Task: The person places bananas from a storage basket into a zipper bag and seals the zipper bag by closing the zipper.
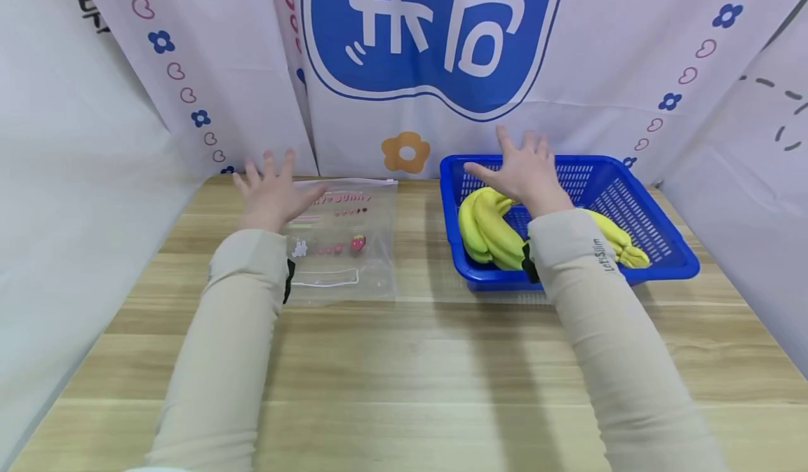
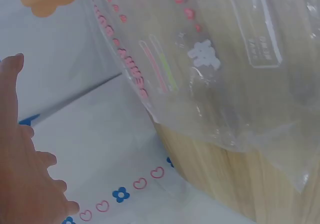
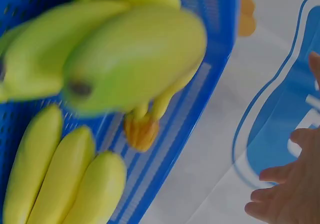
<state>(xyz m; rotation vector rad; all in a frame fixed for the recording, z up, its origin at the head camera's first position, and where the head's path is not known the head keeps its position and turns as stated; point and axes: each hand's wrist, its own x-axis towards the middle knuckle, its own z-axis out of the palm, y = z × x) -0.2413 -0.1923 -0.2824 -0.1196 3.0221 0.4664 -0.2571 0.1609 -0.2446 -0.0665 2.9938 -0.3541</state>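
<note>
My left hand (image 1: 271,195) hovers with spread fingers over the left part of a clear zip bag (image 1: 375,275) that lies flat on the table. The bag carries pink lettering, a white bunny and a strawberry print. Above the blue plastic basket (image 1: 684,265) my right hand (image 1: 527,174) is raised, its fingers spread and holding nothing. Inside the basket lie bunches of yellow bananas (image 1: 495,230), partly hidden by my right hand and sleeve. The right wrist view shows the bananas (image 3: 140,59) close up, greenish toward their tips, with my right hand (image 3: 295,179) off to the side.
The wooden table (image 1: 404,374) stretches from the bag and basket toward me. Behind it hangs a white cloth (image 1: 353,135) with a blue sign and an orange flower (image 1: 406,152). White cloth also borders the table on both sides.
</note>
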